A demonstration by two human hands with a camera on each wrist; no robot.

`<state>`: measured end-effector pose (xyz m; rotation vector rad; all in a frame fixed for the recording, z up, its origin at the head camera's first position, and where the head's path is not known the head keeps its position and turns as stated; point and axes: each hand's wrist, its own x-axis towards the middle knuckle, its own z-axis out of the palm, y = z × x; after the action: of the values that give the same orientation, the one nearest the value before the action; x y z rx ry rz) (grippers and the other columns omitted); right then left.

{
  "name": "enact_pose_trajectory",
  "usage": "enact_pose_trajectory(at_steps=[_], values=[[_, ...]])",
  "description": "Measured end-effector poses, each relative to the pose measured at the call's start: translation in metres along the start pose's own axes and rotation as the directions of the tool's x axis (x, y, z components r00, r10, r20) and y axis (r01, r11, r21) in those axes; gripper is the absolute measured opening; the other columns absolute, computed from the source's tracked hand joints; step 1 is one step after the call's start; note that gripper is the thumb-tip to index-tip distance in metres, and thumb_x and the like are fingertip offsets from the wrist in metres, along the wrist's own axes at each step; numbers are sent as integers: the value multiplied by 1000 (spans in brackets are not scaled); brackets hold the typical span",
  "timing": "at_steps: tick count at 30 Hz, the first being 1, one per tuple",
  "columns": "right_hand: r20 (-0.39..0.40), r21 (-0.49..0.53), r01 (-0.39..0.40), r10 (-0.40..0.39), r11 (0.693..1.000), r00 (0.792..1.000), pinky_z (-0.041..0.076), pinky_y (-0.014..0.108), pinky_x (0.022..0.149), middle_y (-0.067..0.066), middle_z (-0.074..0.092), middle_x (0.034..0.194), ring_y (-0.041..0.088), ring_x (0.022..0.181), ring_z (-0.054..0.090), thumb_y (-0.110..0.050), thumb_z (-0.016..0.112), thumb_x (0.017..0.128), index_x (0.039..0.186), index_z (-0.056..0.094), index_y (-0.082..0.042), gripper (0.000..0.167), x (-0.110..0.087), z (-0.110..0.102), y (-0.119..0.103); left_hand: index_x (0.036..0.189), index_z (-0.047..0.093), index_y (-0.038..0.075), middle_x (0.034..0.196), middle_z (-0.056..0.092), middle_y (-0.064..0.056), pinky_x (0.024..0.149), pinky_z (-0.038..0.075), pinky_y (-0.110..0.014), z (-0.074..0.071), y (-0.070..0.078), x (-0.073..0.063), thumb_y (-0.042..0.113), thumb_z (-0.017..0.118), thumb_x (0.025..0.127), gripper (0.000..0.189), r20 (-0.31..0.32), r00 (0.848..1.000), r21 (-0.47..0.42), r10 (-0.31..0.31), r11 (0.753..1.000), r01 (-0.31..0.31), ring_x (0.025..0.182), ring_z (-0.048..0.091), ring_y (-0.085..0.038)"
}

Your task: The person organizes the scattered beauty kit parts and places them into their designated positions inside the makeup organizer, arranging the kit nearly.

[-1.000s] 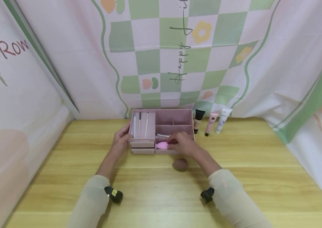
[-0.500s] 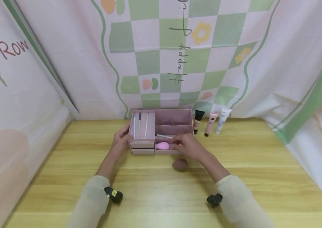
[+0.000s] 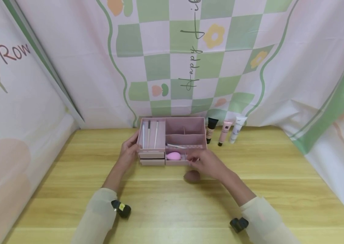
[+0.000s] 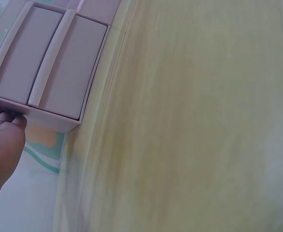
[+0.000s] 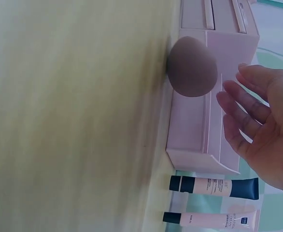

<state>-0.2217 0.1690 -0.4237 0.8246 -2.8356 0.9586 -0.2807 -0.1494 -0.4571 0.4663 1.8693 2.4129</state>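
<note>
Pink organizer [image 3: 185, 139] touched by left hand [image 3: 128, 154], can't tell if fingers are clamped; right hand [image 3: 207, 162] held with fingers loosely apart. Front's partly blocked by brown sponge [image 3: 192, 176], tubes [image 3: 225, 131] alongside.

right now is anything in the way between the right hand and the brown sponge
Nothing visible blocks it: the brown sponge lies on the table in front of the organizer, with the right hand close by, higher up, holding nothing. The pink sponge sits inside the organizer, off to one side.
</note>
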Motion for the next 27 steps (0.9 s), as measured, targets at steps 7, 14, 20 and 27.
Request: enact_pose_trajectory(at_steps=[7,14,20,27], values=[[59,8,-62,61,998,996,60,18,72,3,78,98,10,87,68,-12,70,92,105,77,-7,16,-14,1,-1,157,22,-6,170,17,-20,126,27,-37,1,1,-1,-10,44,86,75,4,1000,9,4,1000,-4,157,19,-37],[71,-41,-69,72,997,995,64,32,81,6,78,104,16,94,71,-19,74,90,110,76,-8,24,-27,4,1,158,22,-5,171,16,-19,127,22,-41,1,2,-2,-10,43,87,74,3,1000,17,2,1000,-2,158,18,-36],[97,-54,-46,51,997,994,64,31,79,2,77,99,13,91,70,-17,77,87,106,76,-10,21,-32,6,3,157,23,-5,170,17,-20,128,22,-41,0,1,-2,-11,43,86,75,-7,1000,23,1,1000,-1,158,18,-36],[107,-80,3,5,997,994,62,26,75,-1,76,93,9,86,67,-15,80,84,103,77,-9,20,-33,7,6,157,23,-5,170,18,-20,129,20,-43,1,2,-2,-10,43,86,74,-3,1000,18,11,1000,-11,158,18,-35]])
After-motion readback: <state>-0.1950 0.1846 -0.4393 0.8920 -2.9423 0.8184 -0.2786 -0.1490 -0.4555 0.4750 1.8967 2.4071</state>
